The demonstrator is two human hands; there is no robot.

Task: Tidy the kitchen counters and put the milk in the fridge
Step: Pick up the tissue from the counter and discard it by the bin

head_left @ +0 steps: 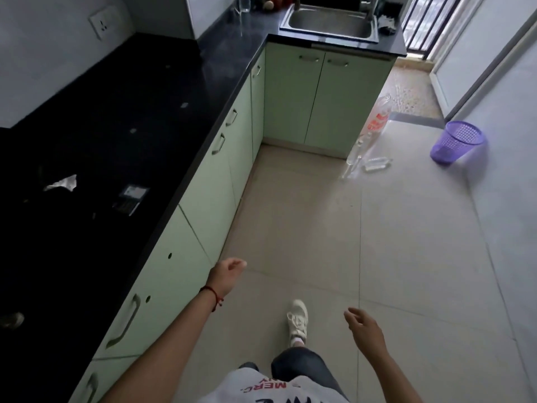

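Fingers of both hands are empty. The left hand (pixel 228 271), with a red thread on its wrist, has its fingers loosely curled, narrow, just beside the pale green cabinet fronts (pixel 209 199). The right hand (pixel 364 325) hangs over the floor tiles (pixel 406 242) with its fingers spread loosely apart, holding nothing.

To the left of the left fingers runs the black worktop (pixel 130 112), carrying a crumpled silvery scrap (pixel 62 183), a dark flat packet (pixel 130 196) and a few small pale bits. Far ahead of the fingers, where the worktop turns the corner, stand a clear glass (pixel 245 2) and some reddish fruit (pixel 274 1), next to a steel sink (pixel 329 23).

Well ahead of the right fingers, on the floor by the cabinet end, are clear bottles (pixel 374 164) and a plastic bag with red print (pixel 377 117); further right stands a purple mesh bin (pixel 456 142). Between the two hands a white shoe (pixel 297 321) steps on the tiles. No milk can be made out for certain.
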